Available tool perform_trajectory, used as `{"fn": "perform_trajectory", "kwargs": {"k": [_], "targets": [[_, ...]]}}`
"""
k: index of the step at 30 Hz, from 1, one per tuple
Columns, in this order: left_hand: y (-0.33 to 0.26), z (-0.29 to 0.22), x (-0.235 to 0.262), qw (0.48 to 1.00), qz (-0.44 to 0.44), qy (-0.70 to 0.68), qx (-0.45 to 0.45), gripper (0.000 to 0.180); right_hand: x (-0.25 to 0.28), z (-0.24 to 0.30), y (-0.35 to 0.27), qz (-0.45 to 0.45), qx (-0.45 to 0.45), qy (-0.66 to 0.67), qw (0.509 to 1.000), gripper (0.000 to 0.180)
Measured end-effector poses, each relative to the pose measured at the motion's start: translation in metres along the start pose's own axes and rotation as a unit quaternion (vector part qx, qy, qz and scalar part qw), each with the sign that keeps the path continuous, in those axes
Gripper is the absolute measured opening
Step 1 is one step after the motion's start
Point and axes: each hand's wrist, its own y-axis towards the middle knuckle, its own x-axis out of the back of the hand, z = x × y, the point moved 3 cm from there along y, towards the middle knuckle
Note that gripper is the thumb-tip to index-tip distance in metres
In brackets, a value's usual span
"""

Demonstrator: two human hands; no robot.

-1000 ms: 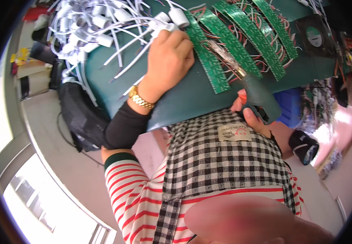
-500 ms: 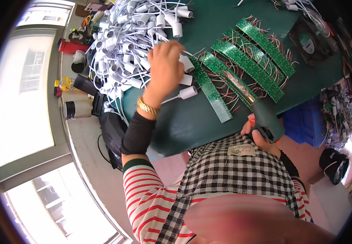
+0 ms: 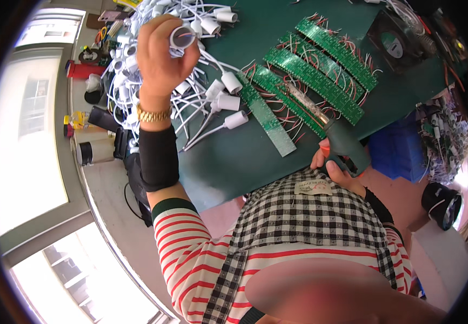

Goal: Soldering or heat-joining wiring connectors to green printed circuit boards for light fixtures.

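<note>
Fingers (image 3: 161, 46) of the left hand (image 3: 161, 59) clench a white socket (image 3: 182, 36), right hand (image 3: 334, 164) half-hidden gripping the glue gun (image 3: 342, 143).

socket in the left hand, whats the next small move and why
Probably bring the socket down toward the glue gun. The left hand holds it raised above the pile of sockets, open end facing the camera, while the right hand has a grip on the gun, whose nozzle lies over the green boards, far from the socket.

A single head view looks steeply down from above the person's chest onto the green table (image 3: 234, 162), close, fisheye-bent toward its rim.
</note>
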Motion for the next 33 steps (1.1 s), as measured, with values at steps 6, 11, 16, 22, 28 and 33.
{"fn": "perform_trajectory", "kwargs": {"k": [6,11,16,22,28,33], "targets": [[-0.005,-0.100,0.047,0.960,0.149,-0.175,0.162,0.044,0.000,0.006,0.002,-0.009,-0.024,-0.048,0.999,0.041],[-0.066,-0.147,0.001,0.897,0.320,-0.191,0.238,0.028,-0.005,0.003,0.005,-0.033,-0.002,-0.037,0.999,0.039],[-0.106,-0.153,-0.022,0.923,0.262,-0.166,0.228,0.017,-0.005,0.004,0.008,-0.054,-0.024,-0.038,0.998,0.037],[-0.112,-0.153,-0.023,0.939,0.215,-0.141,0.228,0.017,-0.008,0.003,0.006,-0.084,-0.023,-0.065,0.994,0.042],[-0.116,-0.157,-0.024,0.941,0.215,-0.146,0.216,0.018,-0.004,0.001,0.003,-0.084,-0.030,-0.062,0.994,0.043],[-0.105,-0.153,-0.022,0.936,0.128,-0.104,0.311,0.013,-0.004,0.003,0.006,-0.048,-0.040,-0.077,0.995,0.041]]}}
